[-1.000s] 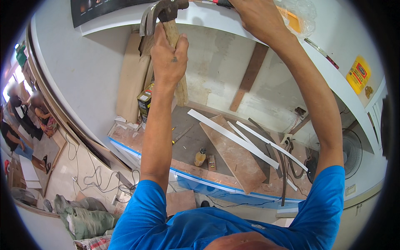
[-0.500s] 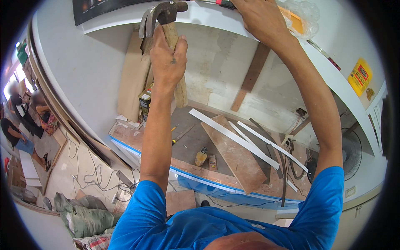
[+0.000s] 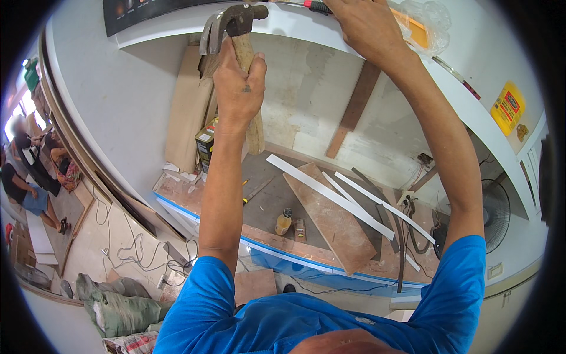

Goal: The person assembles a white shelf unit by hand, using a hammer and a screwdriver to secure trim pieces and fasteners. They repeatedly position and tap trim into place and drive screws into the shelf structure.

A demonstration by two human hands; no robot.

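My left hand (image 3: 239,88) is wrapped round the wooden handle of a claw hammer (image 3: 243,56), raised in front of a white shelf edge. The steel head is up, its claw pointing left, and the handle's end hangs below my fist. My right hand (image 3: 370,29) is at the shelf (image 3: 312,29), by the top of the picture, where most of its fingers are cut off. Just left of it lies a tool with a red and black handle (image 3: 317,6); I cannot make out whether the hand holds anything.
A plastic-wrapped orange item (image 3: 418,32) and a yellow pouch (image 3: 508,109) are at right. Below, a workbench (image 3: 265,194) bears a board (image 3: 336,221), white strips (image 3: 330,194), a bottle (image 3: 283,221) and a tin (image 3: 206,141). A fan (image 3: 495,215) stands right; cables and sacks (image 3: 115,304) lie left. People sit far left.
The hammer and my left hand have shifted very slightly right and down. My right hand has edged a little left. At far left, a seated person has moved.
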